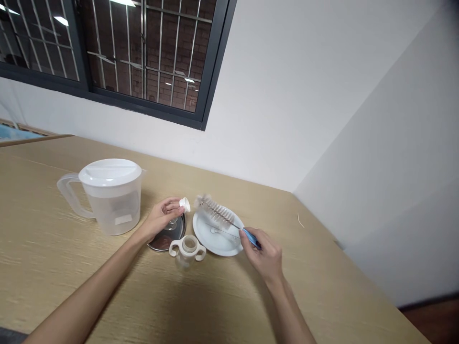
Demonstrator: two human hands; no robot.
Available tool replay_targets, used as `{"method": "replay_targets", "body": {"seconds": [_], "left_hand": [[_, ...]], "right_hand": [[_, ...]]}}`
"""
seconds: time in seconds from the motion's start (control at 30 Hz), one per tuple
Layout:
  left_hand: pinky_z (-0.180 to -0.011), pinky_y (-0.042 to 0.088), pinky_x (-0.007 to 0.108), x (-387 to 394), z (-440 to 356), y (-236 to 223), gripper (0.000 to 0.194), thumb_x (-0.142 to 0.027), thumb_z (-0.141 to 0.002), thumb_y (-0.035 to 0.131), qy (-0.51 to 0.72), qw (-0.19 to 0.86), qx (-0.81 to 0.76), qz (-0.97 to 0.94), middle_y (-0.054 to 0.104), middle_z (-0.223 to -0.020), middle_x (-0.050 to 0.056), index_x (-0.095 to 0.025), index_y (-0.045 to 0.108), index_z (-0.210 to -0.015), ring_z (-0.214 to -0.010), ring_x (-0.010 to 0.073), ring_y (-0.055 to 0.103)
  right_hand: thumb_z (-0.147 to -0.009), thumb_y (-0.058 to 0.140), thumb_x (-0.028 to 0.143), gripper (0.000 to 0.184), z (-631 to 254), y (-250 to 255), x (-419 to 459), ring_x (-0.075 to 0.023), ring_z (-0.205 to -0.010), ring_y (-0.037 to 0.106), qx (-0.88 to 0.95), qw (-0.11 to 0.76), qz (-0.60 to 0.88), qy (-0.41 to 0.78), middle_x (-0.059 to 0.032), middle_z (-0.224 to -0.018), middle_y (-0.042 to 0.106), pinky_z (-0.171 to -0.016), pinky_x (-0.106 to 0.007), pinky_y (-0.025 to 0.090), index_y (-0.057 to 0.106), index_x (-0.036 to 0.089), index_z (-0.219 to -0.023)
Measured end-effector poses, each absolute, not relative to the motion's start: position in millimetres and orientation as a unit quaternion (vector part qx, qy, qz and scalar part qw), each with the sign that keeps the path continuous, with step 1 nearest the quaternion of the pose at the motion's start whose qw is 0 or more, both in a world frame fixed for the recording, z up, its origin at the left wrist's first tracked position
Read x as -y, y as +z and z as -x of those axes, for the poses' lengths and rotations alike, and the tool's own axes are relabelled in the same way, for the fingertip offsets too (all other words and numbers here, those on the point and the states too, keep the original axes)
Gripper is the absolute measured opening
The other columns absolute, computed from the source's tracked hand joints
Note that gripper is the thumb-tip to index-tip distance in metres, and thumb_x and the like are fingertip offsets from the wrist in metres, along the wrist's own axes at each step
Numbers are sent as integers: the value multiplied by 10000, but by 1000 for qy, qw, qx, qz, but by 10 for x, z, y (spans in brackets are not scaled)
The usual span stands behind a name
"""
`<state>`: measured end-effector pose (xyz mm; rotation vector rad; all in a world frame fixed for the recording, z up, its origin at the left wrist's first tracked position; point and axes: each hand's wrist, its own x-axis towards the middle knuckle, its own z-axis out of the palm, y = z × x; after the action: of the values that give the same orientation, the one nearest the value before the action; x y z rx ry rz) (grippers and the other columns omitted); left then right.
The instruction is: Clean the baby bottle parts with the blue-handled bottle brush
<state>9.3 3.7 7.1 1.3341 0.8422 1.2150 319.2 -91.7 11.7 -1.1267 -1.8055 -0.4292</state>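
My left hand (165, 213) pinches a small white bottle collar (185, 205), its round opening turned to the right. In my right hand (263, 253) is a bottle brush, gripped by its blue handle (252, 238). The brush's pale bristles (215, 211) point left, above a white oval plate (205, 241), with the tip close to the collar. A clear baby bottle with two cream handles (189, 246) stands upright and uncapped in front of the plate. Under my left hand lies a dark round metal tray (178, 234) with a clear item on it, partly hidden.
A lidded translucent pitcher (114, 200) stands on the left of the wooden table (143, 301). A thin pale strip (300, 220) lies at the right. Behind the table are a white wall and a barred window (143, 52).
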Motion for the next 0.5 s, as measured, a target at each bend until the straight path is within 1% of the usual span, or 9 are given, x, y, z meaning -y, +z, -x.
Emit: {"method": "replay_targets", "body": {"seconds": [0.07, 0.17, 0.23, 0.33, 0.43, 0.5], "left_hand": [[-882, 519, 388, -30, -105, 74, 654, -465, -666, 810, 502, 552, -347, -569, 729, -1069, 124, -151, 579, -1190, -1014, 264, 677], [-908, 514, 387, -18, -111, 77, 621, -423, -660, 823, 494, 555, -338, -577, 722, -1093, 118, -158, 588, -1171, -1037, 252, 670], [-894, 518, 370, -10, -107, 79, 598, -400, -662, 825, 490, 552, -336, -586, 717, -1095, 105, -167, 595, -1162, -1012, 235, 672], [-848, 526, 340, 0, -103, 75, 613, -373, -675, 820, 481, 546, -327, -603, 708, -1098, 100, -170, 580, -1202, -942, 201, 671], [-795, 532, 319, 3, -108, 63, 632, -350, -673, 824, 475, 547, -319, -611, 695, -1108, 103, -167, 571, -1222, -872, 173, 661], [-779, 535, 320, 2, -114, 55, 626, -341, -658, 833, 470, 548, -317, -615, 686, -1121, 106, -167, 583, -1204, -863, 174, 657]], "right_hand": [[-898, 618, 243, 78, -3169, 116, 921, -134, -630, 631, 737, 467, 456, -175, -47, -773, 703, -596, -239, 480, 672, 187, -903], [-892, 624, 224, 65, -3131, 114, 927, -125, -606, 618, 741, 466, 452, -172, -38, -755, 693, -578, -232, 465, 673, 183, -904], [-888, 628, 215, 61, -3111, 107, 928, -113, -571, 597, 747, 462, 448, -168, -24, -720, 674, -555, -228, 448, 673, 179, -908], [-884, 633, 210, 58, -3089, 94, 932, -101, -544, 574, 756, 457, 440, -161, -12, -693, 655, -542, -225, 435, 670, 176, -914], [-888, 630, 216, 61, -3068, 90, 941, -103, -547, 576, 759, 457, 436, -160, -22, -706, 665, -540, -227, 439, 667, 175, -915], [-892, 624, 227, 70, -3057, 94, 946, -107, -545, 580, 760, 453, 437, -161, -29, -708, 672, -538, -229, 446, 668, 175, -908]]}}
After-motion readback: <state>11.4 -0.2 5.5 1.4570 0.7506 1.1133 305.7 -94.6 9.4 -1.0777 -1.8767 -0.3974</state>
